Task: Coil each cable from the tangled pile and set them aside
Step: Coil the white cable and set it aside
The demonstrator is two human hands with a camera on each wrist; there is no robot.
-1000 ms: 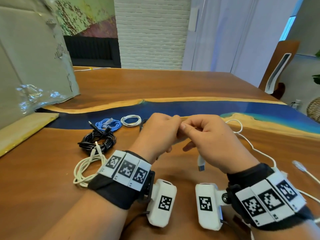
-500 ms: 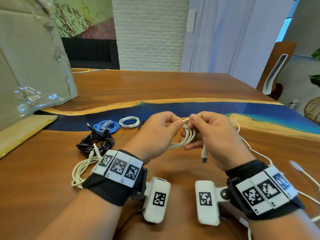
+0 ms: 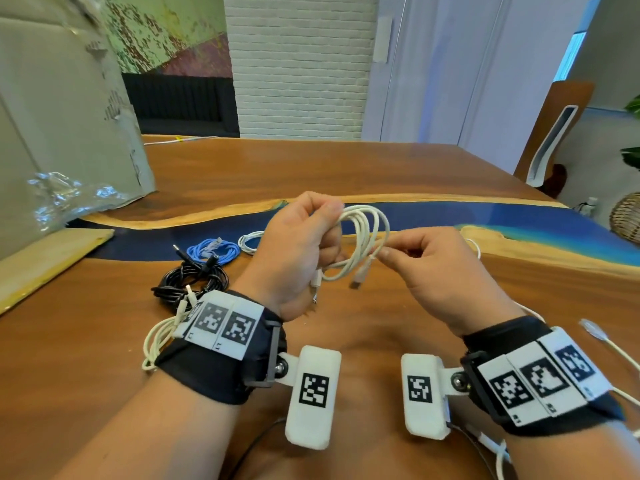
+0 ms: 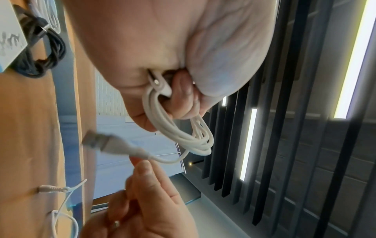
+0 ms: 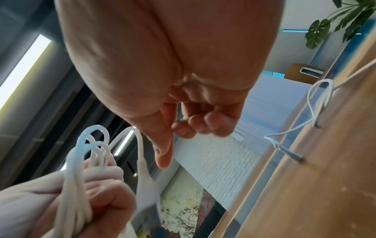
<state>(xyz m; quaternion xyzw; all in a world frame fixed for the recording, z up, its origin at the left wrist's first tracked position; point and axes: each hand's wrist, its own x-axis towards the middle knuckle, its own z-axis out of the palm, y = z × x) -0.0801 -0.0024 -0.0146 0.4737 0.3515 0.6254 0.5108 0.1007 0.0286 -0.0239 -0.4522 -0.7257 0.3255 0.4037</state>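
A white cable (image 3: 364, 233) is looped into a small coil that my left hand (image 3: 323, 226) grips, raised above the wooden table (image 3: 346, 161). In the left wrist view the coil (image 4: 183, 136) hangs from the curled fingers, with one plug tucked into the fist. My right hand (image 3: 383, 250) pinches the cable's free tail just behind its USB plug (image 3: 358, 280), which points down and left. The right wrist view shows the coil (image 5: 77, 177) in the left fist and the blurred plug (image 5: 146, 185) beside my right thumb.
Left of my hands lie a blue coil (image 3: 213, 249), a small white coil (image 3: 250, 241), a black coil (image 3: 190, 285) and a cream coil (image 3: 159, 337). A loose white cable (image 3: 602, 341) trails at the right. A cardboard box (image 3: 52, 133) stands far left.
My hands were pressed together over the cable. The left hand has risen with the finished loops, and the right hand has drawn away to the right, to the plug end.
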